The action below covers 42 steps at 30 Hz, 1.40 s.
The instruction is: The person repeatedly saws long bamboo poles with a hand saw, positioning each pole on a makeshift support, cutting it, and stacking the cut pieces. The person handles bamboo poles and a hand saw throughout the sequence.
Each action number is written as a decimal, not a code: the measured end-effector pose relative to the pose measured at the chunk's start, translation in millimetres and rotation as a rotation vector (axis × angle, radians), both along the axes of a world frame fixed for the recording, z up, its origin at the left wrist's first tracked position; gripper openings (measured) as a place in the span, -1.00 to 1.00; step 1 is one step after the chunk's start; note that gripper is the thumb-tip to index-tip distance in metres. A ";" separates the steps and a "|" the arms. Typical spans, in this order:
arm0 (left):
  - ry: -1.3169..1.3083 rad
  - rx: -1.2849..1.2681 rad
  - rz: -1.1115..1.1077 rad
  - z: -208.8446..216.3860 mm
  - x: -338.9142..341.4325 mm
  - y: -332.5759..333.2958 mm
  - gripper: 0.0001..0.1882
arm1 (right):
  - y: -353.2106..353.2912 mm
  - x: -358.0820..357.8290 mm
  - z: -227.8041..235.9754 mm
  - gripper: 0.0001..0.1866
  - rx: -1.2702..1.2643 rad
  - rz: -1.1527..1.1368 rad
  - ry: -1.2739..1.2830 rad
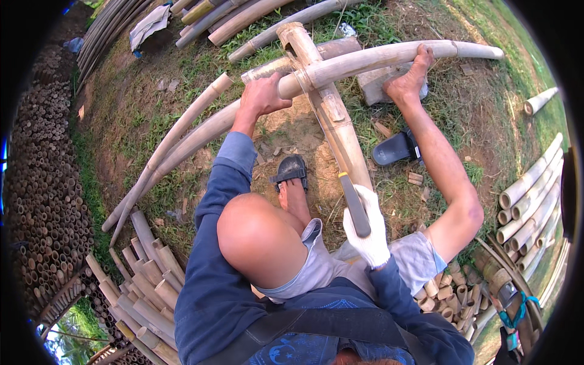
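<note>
A long bamboo pole point(371, 64) runs slantwise across the view, resting on an upright-leaning thicker bamboo piece point(347, 137) with a notched top. My bare left hand point(263, 97) is wrapped round the pole, left of where the two cross. In my white-gloved right hand point(368, 228) is the dark grey handle of a handsaw point(356, 205), with a yellow band at its front. The narrow saw blade reaches away from me to the pole, close to the crossing; whether its teeth are in the bamboo I cannot tell. My bare right foot point(413, 76) presses on the pole farther right.
Under the crossing lies another bamboo length point(337, 48) beside a grey block point(377, 82). A loose black sandal point(392, 149) is on the ground at right. Cut bamboo is stacked at left point(48, 194), lower left point(146, 298) and right point(535, 210). Small offcuts point(415, 178) lie about.
</note>
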<state>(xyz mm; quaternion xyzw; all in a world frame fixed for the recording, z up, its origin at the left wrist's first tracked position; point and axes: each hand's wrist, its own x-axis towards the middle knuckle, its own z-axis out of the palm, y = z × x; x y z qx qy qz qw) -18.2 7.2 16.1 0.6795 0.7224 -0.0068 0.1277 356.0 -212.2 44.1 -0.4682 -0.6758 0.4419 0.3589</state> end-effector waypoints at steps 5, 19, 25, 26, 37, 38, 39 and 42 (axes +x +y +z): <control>-0.034 0.060 -0.054 -1.7 12.6 18.2 -0.14 | 170.4 -118.8 -41.8 -0.45 0.235 0.010 0.158; -0.050 0.099 -0.036 -11.5 -5.2 -2.2 -0.17 | 107.0 -77.3 -45.8 -0.40 0.130 0.077 0.144; -0.093 0.079 -0.048 -12.2 4.4 -4.7 -0.21 | 142.2 -106.5 -43.4 -0.47 0.120 0.065 0.129; -0.054 0.125 -0.017 -16.4 -18.9 -10.3 -0.21 | 99.6 -82.8 -34.0 -0.41 0.082 0.129 0.146; -0.059 0.132 -0.060 -13.1 3.0 7.0 -0.19 | 161.2 -92.9 -61.9 -0.49 0.271 0.098 0.021; -0.067 0.144 -0.071 -11.0 8.4 15.6 -0.19 | 189.4 -110.2 -57.4 -0.56 0.228 0.065 0.074; -0.069 0.134 -0.074 -11.8 10.5 14.9 -0.19 | 191.3 -121.0 -57.0 -0.53 0.222 0.044 0.085; -0.081 0.129 -0.044 -21.1 -15.7 -2.3 -0.21 | 133.8 -108.6 -49.5 -0.47 0.113 0.107 0.212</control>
